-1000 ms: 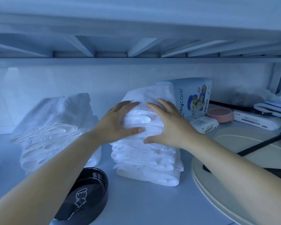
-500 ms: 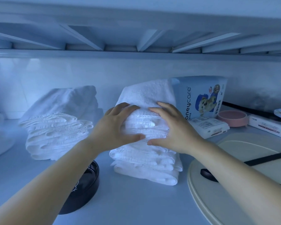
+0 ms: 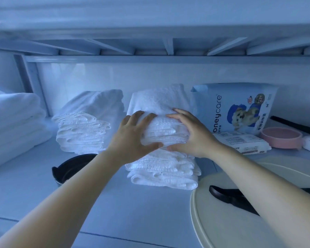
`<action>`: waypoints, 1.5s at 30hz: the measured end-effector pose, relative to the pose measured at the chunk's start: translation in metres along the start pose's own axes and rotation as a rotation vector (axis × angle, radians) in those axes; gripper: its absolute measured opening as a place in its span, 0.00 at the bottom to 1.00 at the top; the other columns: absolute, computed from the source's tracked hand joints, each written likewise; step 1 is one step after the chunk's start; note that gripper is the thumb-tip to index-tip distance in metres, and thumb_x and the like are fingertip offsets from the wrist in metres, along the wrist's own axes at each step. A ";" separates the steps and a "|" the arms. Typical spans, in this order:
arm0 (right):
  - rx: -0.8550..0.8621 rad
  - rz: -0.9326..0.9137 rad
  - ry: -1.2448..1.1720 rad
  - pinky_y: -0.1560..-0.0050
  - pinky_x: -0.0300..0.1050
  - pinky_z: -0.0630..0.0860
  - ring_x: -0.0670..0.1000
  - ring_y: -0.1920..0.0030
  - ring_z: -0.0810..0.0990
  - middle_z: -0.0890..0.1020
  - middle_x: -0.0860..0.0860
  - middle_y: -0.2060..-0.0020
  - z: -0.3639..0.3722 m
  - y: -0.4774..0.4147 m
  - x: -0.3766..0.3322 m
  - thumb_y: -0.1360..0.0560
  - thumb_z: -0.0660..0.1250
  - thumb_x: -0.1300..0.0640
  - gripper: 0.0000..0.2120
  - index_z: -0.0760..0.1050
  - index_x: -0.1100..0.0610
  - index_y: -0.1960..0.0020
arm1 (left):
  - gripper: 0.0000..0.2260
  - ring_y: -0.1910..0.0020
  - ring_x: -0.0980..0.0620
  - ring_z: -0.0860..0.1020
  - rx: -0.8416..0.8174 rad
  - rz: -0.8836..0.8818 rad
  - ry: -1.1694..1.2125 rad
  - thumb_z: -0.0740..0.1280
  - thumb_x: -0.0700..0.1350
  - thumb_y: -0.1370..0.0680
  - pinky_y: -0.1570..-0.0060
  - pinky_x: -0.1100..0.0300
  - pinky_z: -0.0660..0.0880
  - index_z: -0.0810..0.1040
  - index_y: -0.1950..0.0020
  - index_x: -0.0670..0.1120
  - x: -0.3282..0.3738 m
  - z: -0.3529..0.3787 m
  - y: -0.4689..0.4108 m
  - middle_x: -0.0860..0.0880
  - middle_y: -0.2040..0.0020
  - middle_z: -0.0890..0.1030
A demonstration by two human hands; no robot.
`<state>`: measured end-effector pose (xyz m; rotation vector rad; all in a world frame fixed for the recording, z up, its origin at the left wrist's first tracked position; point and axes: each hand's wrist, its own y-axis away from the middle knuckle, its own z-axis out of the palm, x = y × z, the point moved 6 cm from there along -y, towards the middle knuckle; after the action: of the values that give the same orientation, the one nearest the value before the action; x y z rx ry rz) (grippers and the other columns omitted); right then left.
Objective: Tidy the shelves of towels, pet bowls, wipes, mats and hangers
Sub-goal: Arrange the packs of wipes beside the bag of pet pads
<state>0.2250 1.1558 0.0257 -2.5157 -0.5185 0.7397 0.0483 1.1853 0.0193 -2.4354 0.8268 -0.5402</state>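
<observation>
A stack of folded white towels (image 3: pixel 161 169) stands at the middle of the shelf. My left hand (image 3: pixel 132 140) and my right hand (image 3: pixel 193 136) both clasp the upper towels of that stack from the front, fingers over the top, thumbs underneath and almost touching. A second towel stack (image 3: pixel 86 126) stands to its left. Further left lies a larger white pile (image 3: pixel 13 122). A black pet bowl (image 3: pixel 70 167) sits in front of the second stack, partly hidden by my left forearm.
Right of the held stack stand a blue pet-pad pack (image 3: pixel 236 108), a wipes packet (image 3: pixel 243 142) and a pink bowl (image 3: pixel 281 137). A cream round mat (image 3: pixel 222 221) with a black hanger (image 3: pixel 229 196) on it fills the front right. The shelf above hangs low.
The view has shifted left, bringing the large white pile into sight. Both hands have stayed on the middle stack, with the thumbs drawn closer together under the upper towels.
</observation>
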 end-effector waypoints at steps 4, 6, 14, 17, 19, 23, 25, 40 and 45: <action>-0.049 -0.041 0.037 0.31 0.41 0.55 0.43 0.26 0.51 0.53 0.44 0.25 0.000 0.008 -0.001 0.35 0.76 0.46 0.43 0.57 0.41 0.27 | 0.38 0.26 0.49 0.51 -0.078 -0.074 -0.016 0.59 0.71 0.33 0.33 0.42 0.64 0.49 0.27 0.63 0.003 -0.001 0.007 0.55 0.25 0.52; -0.062 -0.023 0.015 0.30 0.42 0.57 0.42 0.26 0.52 0.53 0.42 0.25 -0.010 0.021 0.002 0.33 0.74 0.46 0.42 0.54 0.41 0.26 | 0.36 0.25 0.49 0.47 -0.085 -0.118 -0.096 0.61 0.66 0.27 0.33 0.35 0.59 0.45 0.26 0.62 0.012 -0.003 0.014 0.55 0.24 0.48; -0.078 0.239 0.123 0.30 0.46 0.64 0.40 0.29 0.61 0.63 0.39 0.29 -0.077 0.132 0.050 0.29 0.69 0.44 0.32 0.61 0.42 0.29 | 0.29 0.26 0.48 0.49 0.076 0.070 -0.057 0.60 0.61 0.26 0.34 0.30 0.49 0.56 0.27 0.58 0.094 0.020 0.050 0.51 0.24 0.53; -0.094 0.340 0.197 0.30 0.45 0.64 0.39 0.31 0.62 0.65 0.38 0.30 -0.096 0.171 0.062 0.29 0.68 0.43 0.30 0.63 0.42 0.30 | 0.29 0.26 0.49 0.48 0.019 0.167 -0.013 0.56 0.63 0.26 0.33 0.31 0.47 0.55 0.27 0.58 0.128 0.037 0.049 0.52 0.25 0.53; -0.081 0.404 0.220 0.31 0.45 0.66 0.40 0.32 0.64 0.67 0.39 0.31 -0.106 0.193 0.068 0.29 0.69 0.44 0.28 0.65 0.42 0.31 | 0.29 0.26 0.51 0.47 -0.056 0.220 0.024 0.57 0.62 0.25 0.31 0.34 0.47 0.54 0.26 0.58 0.146 0.049 0.048 0.54 0.25 0.53; -0.093 0.506 0.264 0.37 0.36 0.65 0.37 0.37 0.67 0.69 0.38 0.36 -0.114 0.227 0.071 0.28 0.69 0.45 0.25 0.67 0.43 0.33 | 0.30 0.28 0.53 0.51 -0.177 0.324 0.091 0.48 0.66 0.29 0.30 0.37 0.52 0.56 0.27 0.59 0.175 0.068 0.052 0.57 0.28 0.58; -0.090 0.549 0.292 0.41 0.32 0.64 0.36 0.41 0.67 0.70 0.36 0.38 -0.117 0.242 0.070 0.28 0.68 0.45 0.23 0.68 0.43 0.34 | 0.30 0.28 0.55 0.53 -0.250 0.358 0.096 0.46 0.67 0.29 0.30 0.39 0.54 0.58 0.28 0.59 0.185 0.080 0.053 0.58 0.29 0.59; -0.055 0.701 0.242 0.40 0.45 0.74 0.41 0.44 0.76 0.79 0.41 0.47 -0.125 0.301 0.075 0.29 0.69 0.45 0.12 0.78 0.45 0.46 | 0.14 0.43 0.61 0.72 -0.470 0.491 0.271 0.63 0.54 0.23 0.52 0.75 0.62 0.73 0.38 0.61 0.221 0.112 0.065 0.63 0.40 0.73; -0.057 0.662 0.241 0.39 0.44 0.73 0.41 0.45 0.77 0.80 0.42 0.49 -0.122 0.297 0.069 0.28 0.69 0.48 0.12 0.79 0.49 0.46 | 0.14 0.41 0.60 0.71 -0.465 0.469 0.290 0.63 0.54 0.23 0.54 0.70 0.67 0.72 0.37 0.60 0.223 0.113 0.069 0.62 0.39 0.73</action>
<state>0.4147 0.9052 -0.0674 -2.7882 0.4059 0.6243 0.2395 1.0323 -0.0651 -2.4520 1.7557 -0.5697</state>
